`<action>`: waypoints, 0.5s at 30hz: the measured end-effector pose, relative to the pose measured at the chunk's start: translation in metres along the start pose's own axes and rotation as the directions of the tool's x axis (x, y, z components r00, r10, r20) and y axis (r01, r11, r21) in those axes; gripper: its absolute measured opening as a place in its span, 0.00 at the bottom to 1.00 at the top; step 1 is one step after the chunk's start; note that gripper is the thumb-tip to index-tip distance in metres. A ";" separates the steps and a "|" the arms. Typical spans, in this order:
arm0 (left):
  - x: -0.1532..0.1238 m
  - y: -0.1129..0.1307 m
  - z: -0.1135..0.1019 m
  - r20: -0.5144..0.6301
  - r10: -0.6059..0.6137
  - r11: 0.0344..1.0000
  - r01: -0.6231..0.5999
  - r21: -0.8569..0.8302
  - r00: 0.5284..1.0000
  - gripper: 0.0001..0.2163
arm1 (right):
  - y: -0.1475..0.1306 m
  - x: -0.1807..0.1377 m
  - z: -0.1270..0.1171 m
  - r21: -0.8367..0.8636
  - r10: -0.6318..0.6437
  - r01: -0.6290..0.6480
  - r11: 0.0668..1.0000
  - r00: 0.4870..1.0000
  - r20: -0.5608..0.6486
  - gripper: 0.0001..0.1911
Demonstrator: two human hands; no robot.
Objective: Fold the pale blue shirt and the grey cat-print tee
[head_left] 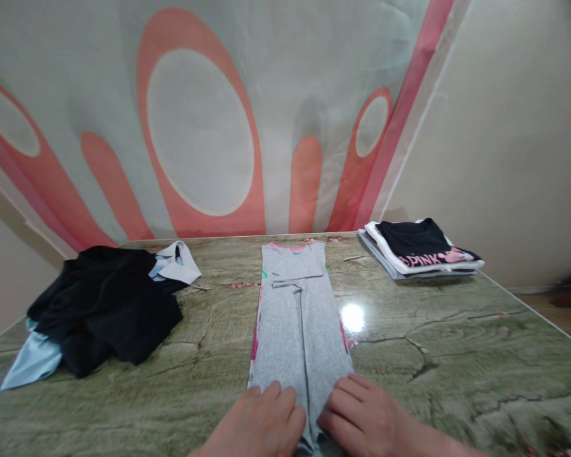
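A grey T-shirt (285,336) lies lengthwise on the table, its two sides folded inward so that the edges meet along the middle. Strips of pink and green print show at its outer edges, and its pink-trimmed neck points away from me. At its near end, my left hand (266,422) is closed on the left side of the cloth with fingers curled. Opposite it, my right hand (361,412) grips the right side, fingers bent under. The hem between them is partly cut off by the bottom of the view.
To the left lies a loose heap of black clothing (109,304) with light blue and white pieces poking out. A stack of folded shirts (423,251), a black printed one on top, sits at the back right. Behind the wood-patterned table (457,362) hangs a patterned sheet (276,95).
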State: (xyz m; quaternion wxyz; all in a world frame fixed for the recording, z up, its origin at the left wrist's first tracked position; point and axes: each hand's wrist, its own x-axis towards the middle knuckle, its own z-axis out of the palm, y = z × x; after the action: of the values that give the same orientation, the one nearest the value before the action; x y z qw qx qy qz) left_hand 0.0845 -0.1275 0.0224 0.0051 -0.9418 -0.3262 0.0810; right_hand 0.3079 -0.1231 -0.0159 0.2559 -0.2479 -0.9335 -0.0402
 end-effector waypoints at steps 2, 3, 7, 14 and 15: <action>0.001 0.001 -0.006 0.013 0.000 1.000 0.000 -0.018 1.000 0.05 | 0.000 -0.002 -0.001 0.074 0.030 -0.031 0.997 0.999 0.017 0.09; 0.001 0.001 -0.011 0.040 0.000 0.999 0.001 -0.033 0.999 0.05 | 0.000 -0.004 -0.003 0.124 0.050 -0.055 0.991 0.998 0.048 0.08; -0.005 -0.005 -0.033 0.153 -0.015 0.983 0.043 -0.179 0.988 0.10 | -0.001 -0.006 -0.018 0.320 0.156 -0.219 0.922 0.965 0.211 0.13; -0.010 -0.040 -0.062 0.190 -0.076 0.758 0.180 -0.626 0.979 0.10 | 0.009 0.003 -0.040 0.521 0.404 -0.485 0.703 0.874 0.268 0.15; -0.007 -0.045 -0.062 0.196 -0.086 0.718 0.197 -0.667 0.977 0.10 | 0.011 0.004 -0.040 0.549 0.440 -0.517 0.657 0.854 0.278 0.14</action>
State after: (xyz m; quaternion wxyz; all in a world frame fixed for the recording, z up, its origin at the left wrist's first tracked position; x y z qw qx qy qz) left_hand 0.0613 -0.0937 0.0869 -0.3598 -0.8408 -0.4037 0.0255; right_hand 0.3283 -0.1192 0.0199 0.2659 -0.3917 -0.8109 0.3440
